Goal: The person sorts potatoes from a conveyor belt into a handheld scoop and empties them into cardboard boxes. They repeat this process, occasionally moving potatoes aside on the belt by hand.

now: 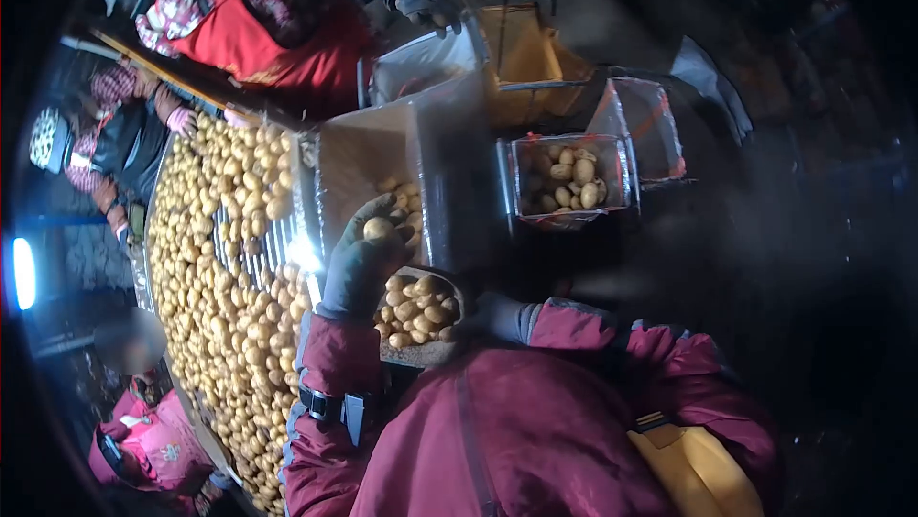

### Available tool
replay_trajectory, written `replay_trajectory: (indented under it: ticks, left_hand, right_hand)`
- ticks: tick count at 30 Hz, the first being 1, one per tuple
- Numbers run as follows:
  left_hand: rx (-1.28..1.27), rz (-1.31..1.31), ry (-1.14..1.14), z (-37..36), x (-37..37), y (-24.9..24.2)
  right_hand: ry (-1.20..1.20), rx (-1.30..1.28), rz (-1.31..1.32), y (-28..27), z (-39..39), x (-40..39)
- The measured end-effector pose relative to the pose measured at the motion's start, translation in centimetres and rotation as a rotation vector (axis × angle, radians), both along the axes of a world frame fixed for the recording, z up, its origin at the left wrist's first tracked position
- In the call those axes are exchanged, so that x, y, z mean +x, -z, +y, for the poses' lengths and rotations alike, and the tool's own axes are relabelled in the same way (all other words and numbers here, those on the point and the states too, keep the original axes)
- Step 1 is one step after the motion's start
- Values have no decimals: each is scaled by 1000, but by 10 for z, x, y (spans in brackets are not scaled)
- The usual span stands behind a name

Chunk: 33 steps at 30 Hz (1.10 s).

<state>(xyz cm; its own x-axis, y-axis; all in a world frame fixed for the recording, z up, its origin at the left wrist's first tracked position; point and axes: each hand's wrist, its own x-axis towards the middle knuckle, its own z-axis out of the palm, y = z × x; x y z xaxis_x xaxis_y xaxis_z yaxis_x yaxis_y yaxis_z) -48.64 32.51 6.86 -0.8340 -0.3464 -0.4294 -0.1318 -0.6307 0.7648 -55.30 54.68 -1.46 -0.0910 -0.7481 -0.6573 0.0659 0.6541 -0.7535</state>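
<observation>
My left hand (359, 264), in a grey glove, is raised over the edge of the sorting table with its fingers wrapped round a potato (379, 229). Beyond it a chute box (368, 149) holds several potatoes at its lower end. Just below that hand, close to my body, sits a container of potatoes (417, 309). My right hand (492, 316), gloved too, is at the right side of this container; its fingers are dark and blurred. A wide mass of potatoes (225, 326) covers the table and its metal rollers (253, 244) on the left.
A lined crate (571, 220) with potatoes stands to the right, beside another lined crate (650, 130). Behind are a yellow bag (521, 48) and a white-lined bin (421, 63). Co-workers stand around the table: one in red (258, 48), one in pink (158, 440), others at far left.
</observation>
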Motion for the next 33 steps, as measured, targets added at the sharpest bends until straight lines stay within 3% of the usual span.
replay_trajectory:
  ticks: [4,5,6,8,9,12,13,15,17,19,21,22,23,25,26,28,30,31,32,33]
  left_hand:
    - [5,142,146,38,-88,-5]
    - [-30,145,199,57,-121,-17]
    - [30,223,249,87,-149,-41]
    - [-111,260,484,117,-185,-56]
    - [-246,227,484,122,-194,-51]
    - [-530,145,405,113,-196,-25]
    - [-503,90,374,105,-192,-20]
    - [-430,32,291,84,-164,-9]
    - [-410,27,268,52,-123,14]
    - [-419,-34,196,31,-72,-7]
    - [-281,-84,18,12,-16,-15]
    - [-252,-131,-64,1,15,-16]
    - [-252,-208,-151,-7,46,-29]
    - [-177,-246,-392,-15,106,-27]
    - [-184,-276,-486,-17,141,-21]
    - [-232,-276,-578,-21,213,-10]
    - [-132,-370,-833,-15,273,-7]
    - [-218,-301,-868,-11,317,11]
    - [-223,-432,-1050,-8,356,33]
    - [-450,-524,-1010,-2,399,31]
  right_hand:
    - [-47,-50,-164,10,25,-16]
    - [27,-40,-220,38,31,-5]
    - [-19,-39,-134,41,33,-4]
    - [-58,-46,5,66,38,2]
    - [-51,-52,58,91,41,11]
    - [-261,-609,516,110,57,9]
    - [-270,-742,679,81,63,-4]
    - [-145,-426,305,78,60,-4]
    - [-191,-419,277,76,51,-2]
    - [-371,-771,573,60,40,-15]
    - [-39,-141,-27,17,17,-8]
    - [255,229,-257,-13,0,-2]
    - [334,46,-348,-8,-4,4]
    - [186,33,-355,8,-16,0]
    - [146,180,-392,4,-30,6]
    - [28,186,-251,-25,-60,22]
    - [-68,200,-150,-37,-88,42]
    - [-96,189,-129,-39,-100,54]
    - [-120,177,-112,-37,-113,67]
    - [-138,182,-125,-32,-123,74]
